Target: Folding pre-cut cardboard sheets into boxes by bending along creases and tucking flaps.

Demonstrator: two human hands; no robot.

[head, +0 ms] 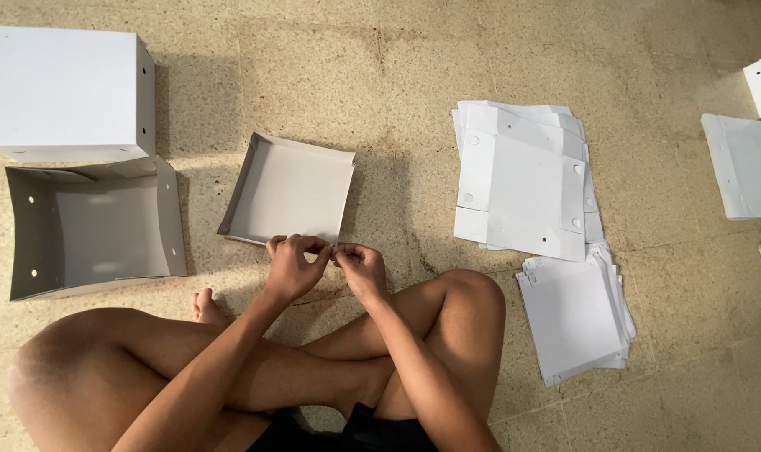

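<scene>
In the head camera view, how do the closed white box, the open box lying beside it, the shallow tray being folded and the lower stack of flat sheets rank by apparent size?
1. Open box and closed white box: too alike to rank.
2. Shallow tray, its near edge pinched by the left hand and right hand.
3. Lower stack of flat sheets, close to the tray, so unsure.

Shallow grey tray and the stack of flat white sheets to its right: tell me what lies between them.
Nothing lies there. In the head view, only bare speckled floor separates the shallow grey tray from the stack of flat white sheets.
</scene>
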